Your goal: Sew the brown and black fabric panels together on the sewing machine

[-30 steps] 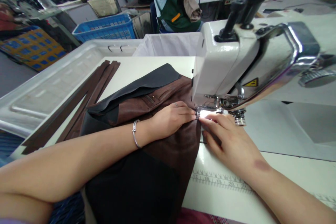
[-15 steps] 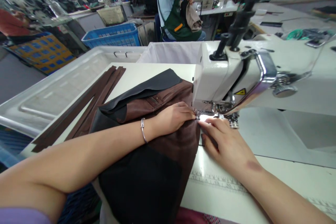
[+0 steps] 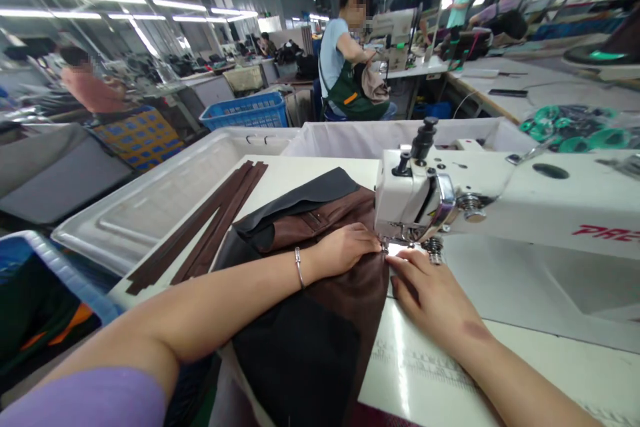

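Note:
A brown and black leather piece (image 3: 310,320) lies over the pale sewing table, its right edge under the needle area of a white sewing machine (image 3: 400,200). My left hand (image 3: 345,250), with a bracelet at the wrist, presses on the brown leather just left of the presser foot, fingers together. At the leather's edge, right of the foot, my right hand (image 3: 425,280) rests with its fingertips on the edge and its thumb apart from the fingers. Brown strips (image 3: 220,220) lie on the table to the left.
Behind and left of the table (image 3: 285,170) stands a translucent plastic tray (image 3: 165,193). Blue baskets (image 3: 245,110) are at the back and near left. A person in a green apron (image 3: 350,73) sits at another machine beyond. Green spools (image 3: 575,130) lie at the back right.
The camera view has tilted up and drawn back, so more of the room shows and the machine looks smaller. Both hands keep nearly the same place by the presser foot.

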Tool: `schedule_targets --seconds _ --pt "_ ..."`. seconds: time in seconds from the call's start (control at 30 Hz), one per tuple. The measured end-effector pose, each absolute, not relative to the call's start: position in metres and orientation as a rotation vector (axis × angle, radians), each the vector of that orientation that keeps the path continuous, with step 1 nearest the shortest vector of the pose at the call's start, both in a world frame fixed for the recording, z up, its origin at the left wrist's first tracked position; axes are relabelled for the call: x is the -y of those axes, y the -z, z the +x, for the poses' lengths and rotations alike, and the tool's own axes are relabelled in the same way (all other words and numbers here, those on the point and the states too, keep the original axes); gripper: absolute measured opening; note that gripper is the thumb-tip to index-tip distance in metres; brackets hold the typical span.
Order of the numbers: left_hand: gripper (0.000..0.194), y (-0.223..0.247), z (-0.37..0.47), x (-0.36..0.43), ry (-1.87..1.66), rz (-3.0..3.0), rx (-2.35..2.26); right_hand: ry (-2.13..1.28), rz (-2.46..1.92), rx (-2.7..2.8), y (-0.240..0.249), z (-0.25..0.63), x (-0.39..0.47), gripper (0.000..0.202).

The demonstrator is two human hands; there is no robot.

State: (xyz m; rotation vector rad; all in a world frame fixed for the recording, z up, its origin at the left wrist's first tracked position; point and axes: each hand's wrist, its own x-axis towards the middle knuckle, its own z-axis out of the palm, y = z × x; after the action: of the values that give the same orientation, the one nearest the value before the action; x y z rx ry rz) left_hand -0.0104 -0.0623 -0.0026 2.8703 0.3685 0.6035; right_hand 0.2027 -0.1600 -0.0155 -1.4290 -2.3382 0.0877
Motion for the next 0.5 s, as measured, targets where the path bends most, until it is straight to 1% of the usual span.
schedule_targets --seconds 0.07,0.1,0.17,0.23,0.3,0.37,0.43,0.5 --pt "0.028 -0.01 -0.014 0.061 -0.439 2.91 -0.429 -0.093 -1.399 2.326 0.019 0.204 0.159 0.035" --pt "0.03 -0.018 -0.019 0.058 -0.341 2.921 -0.548 -0.103 -1.38 2.314 0.021 0.205 0.159 0.035" --pt "0.034 -0.038 -0.035 0.05 -0.205 2.899 -0.935 -0.117 -1.339 2.296 0.02 0.206 0.16 0.034" --pt "0.041 -0.054 -0.059 0.041 -0.182 2.815 -1.343 -0.101 -1.294 2.295 0.014 0.206 0.164 0.032" --pt "0.045 -0.062 -0.086 0.035 -0.159 2.741 -1.555 -0.077 -1.211 2.33 0.008 0.201 0.17 0.035" --pt "0.04 -0.06 -0.108 0.035 -0.075 2.669 -1.668 -0.076 -0.996 2.434 0.005 0.191 0.178 0.043" --pt "0.029 -0.051 -0.124 0.039 -0.01 2.605 -1.748 -0.071 -0.674 2.571 0.008 0.174 0.19 0.048" --pt "0.02 -0.043 -0.135 0.046 0.016 2.549 -1.791 -0.055 -0.53 2.607 0.017 0.154 0.204 0.043"
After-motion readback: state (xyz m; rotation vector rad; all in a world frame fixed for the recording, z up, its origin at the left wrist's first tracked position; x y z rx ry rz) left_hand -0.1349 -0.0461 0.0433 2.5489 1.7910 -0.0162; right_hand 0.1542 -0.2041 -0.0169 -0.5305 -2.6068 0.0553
